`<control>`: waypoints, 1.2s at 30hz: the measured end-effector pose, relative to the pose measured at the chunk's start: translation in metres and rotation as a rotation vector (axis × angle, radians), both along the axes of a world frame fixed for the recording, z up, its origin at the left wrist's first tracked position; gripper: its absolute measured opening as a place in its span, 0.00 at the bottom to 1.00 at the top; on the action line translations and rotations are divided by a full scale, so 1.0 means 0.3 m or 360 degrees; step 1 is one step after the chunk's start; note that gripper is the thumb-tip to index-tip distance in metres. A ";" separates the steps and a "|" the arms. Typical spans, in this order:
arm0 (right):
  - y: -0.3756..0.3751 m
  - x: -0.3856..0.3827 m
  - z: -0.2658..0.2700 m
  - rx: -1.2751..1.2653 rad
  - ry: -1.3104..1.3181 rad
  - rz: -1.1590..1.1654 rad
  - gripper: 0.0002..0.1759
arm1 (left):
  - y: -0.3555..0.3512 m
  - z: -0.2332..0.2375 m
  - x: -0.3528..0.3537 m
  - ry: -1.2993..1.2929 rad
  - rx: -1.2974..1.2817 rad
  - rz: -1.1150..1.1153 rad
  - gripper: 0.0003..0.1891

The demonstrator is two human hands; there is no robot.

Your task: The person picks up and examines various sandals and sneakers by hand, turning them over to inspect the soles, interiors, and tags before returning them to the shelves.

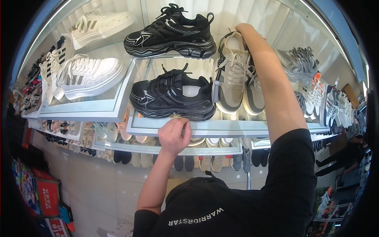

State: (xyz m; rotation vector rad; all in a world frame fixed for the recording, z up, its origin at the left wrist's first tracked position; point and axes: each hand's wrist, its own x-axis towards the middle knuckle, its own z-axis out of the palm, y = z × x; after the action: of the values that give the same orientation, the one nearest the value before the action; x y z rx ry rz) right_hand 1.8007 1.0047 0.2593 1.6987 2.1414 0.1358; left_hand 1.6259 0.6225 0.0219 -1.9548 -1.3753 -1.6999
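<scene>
My left hand [175, 134] is at the front edge of the shelf, fingers curled in beneath the sole of a black sneaker [171, 96]. A small yellowish piece [177, 116] shows at its fingertips; I cannot make out what it is. My right hand [245, 31] reaches to the heel of a beige sneaker [232, 75], its fingers mostly hidden behind the shoe. A second beige sneaker [254, 93] stands beside it, partly covered by my right arm. Another black sneaker [169, 35] sits behind the first, toe to the left.
White sneakers [92, 75] stand on the left shelf section. Grey sneakers [296, 63] and more white sneakers [314, 94] are on the right. Lower shelves hold several rows of shoes. A red box [43, 193] is at lower left, and a person in dark clothes [343, 154] is at far right.
</scene>
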 end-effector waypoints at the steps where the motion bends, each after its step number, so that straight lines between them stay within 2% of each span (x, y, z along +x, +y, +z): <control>1: 0.001 -0.002 0.003 -0.0006 -0.0009 -0.0004 0.19 | 0.001 0.000 0.000 -0.0010 -0.0003 0.0012 0.05; 5: -0.046 0.032 0.038 -0.0016 0.0035 -0.0046 0.21 | -0.003 -0.005 0.000 -0.0006 -0.0073 0.0030 0.05; 7: -0.118 0.057 0.096 0.0264 0.0361 -0.0088 0.20 | 0.003 -0.012 -0.001 0.0006 -0.0057 0.0008 0.04; 8: -0.152 0.086 0.123 0.0261 0.0368 -0.0116 0.20 | 0.003 -0.013 -0.002 0.0006 -0.0039 0.0004 0.03; 10: -0.190 0.157 0.153 0.0168 0.0547 0.0316 0.18 | 0.004 -0.013 0.001 -0.0002 -0.0047 -0.0014 0.03; 11: -0.176 0.179 0.142 0.0164 0.0555 0.0286 0.18 | 0.001 -0.014 0.002 -0.0016 -0.0054 -0.0004 0.02; 13: -0.206 0.167 0.128 0.0478 0.0259 0.0568 0.20 | -0.004 -0.002 0.009 -0.0017 -0.0109 -0.0017 0.02; 14: -0.244 0.221 0.105 0.0621 0.0499 0.0531 0.22 | -0.003 0.000 0.010 -0.0019 -0.0099 -0.0008 0.03; 16: -0.488 0.271 0.053 0.0924 0.1027 0.0769 0.22 | -0.003 -0.007 0.013 -0.0037 -0.0094 0.0018 0.03; 18: -0.684 0.290 -0.014 0.1101 0.1250 0.1180 0.16 | -0.002 -0.004 0.016 -0.0064 -0.0119 0.0023 0.03; 20: -0.868 0.275 -0.098 0.0820 0.1608 0.1308 0.13 | -0.004 0.000 0.017 -0.0082 -0.0127 0.0011 0.02; 22: -0.972 0.275 -0.235 0.0723 0.1823 0.1440 0.11 | -0.009 0.004 0.017 -0.0063 -0.0180 0.0052 0.01; 26: -1.132 0.247 -0.523 0.0432 0.2222 0.1234 0.11 | -0.015 -0.002 0.015 -0.0115 -0.0279 0.0040 0.03; 28: -1.220 0.233 -0.676 0.0098 0.2494 0.1047 0.10 | -0.017 -0.002 0.011 -0.0107 -0.0278 0.0030 0.03; 30: -1.328 0.223 -0.852 -0.0383 0.2718 0.0649 0.09 | -0.020 -0.001 0.004 -0.0085 -0.0254 0.0007 0.05; 32: -1.467 0.183 -1.037 -0.0922 0.3220 -0.0046 0.06 | -0.029 0.000 -0.010 -0.0089 -0.0268 -0.0100 0.06; 33: -1.518 0.178 -1.100 -0.0952 0.3208 -0.0054 0.06 | -0.034 0.004 -0.023 -0.0093 -0.0285 -0.0173 0.07; 34: -1.563 0.178 -1.152 -0.0906 0.2913 -0.0019 0.07 | -0.039 0.014 -0.041 -0.0104 -0.0301 -0.0161 0.07; 35: -1.607 0.185 -1.201 -0.0857 0.2618 0.0008 0.08 | -0.048 0.023 -0.056 -0.0087 -0.0315 -0.0311 0.07; 36: -1.638 0.197 -1.247 -0.0869 0.2606 -0.0007 0.08 | -0.066 0.024 -0.070 -0.0072 -0.0322 -0.0464 0.08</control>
State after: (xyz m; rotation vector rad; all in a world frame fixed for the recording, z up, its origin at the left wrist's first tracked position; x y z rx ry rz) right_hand 1.8599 0.5133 -0.1148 1.4762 2.5165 -2.2753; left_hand 1.6048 0.6027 0.0292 -2.3415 -1.3812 -1.7961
